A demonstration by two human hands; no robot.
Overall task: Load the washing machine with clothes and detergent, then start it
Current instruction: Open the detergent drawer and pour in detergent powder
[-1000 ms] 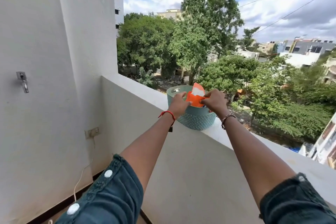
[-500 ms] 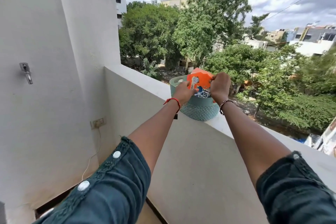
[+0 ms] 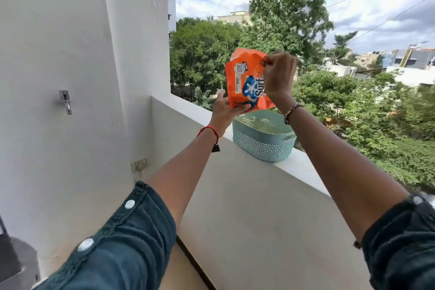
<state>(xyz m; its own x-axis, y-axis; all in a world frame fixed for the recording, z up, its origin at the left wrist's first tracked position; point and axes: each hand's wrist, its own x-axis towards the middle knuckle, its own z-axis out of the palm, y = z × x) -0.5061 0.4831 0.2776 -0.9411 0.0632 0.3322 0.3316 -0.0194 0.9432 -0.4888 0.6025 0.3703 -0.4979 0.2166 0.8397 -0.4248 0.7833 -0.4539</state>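
Note:
An orange detergent pouch point(image 3: 244, 80) with a blue logo hangs in the air above a pale teal perforated basket point(image 3: 261, 142). My right hand point(image 3: 279, 76) pinches the pouch near its top right corner. My left hand point(image 3: 227, 110) supports the pouch from below at its lower left, thumb against the front. The basket stands on the white top of the balcony parapet point(image 3: 299, 167). The washing machine and the clothes are not visible.
A white wall point(image 3: 58, 54) with a metal hook point(image 3: 66, 101) and a socket point(image 3: 139, 164) closes the left side. Past the parapet is a drop to trees and buildings. A grey object point(image 3: 16, 263) shows at the bottom left corner.
Both hands have lifted the orange pouch out of the basket and raised it well above the rim. The pouch now faces me upright.

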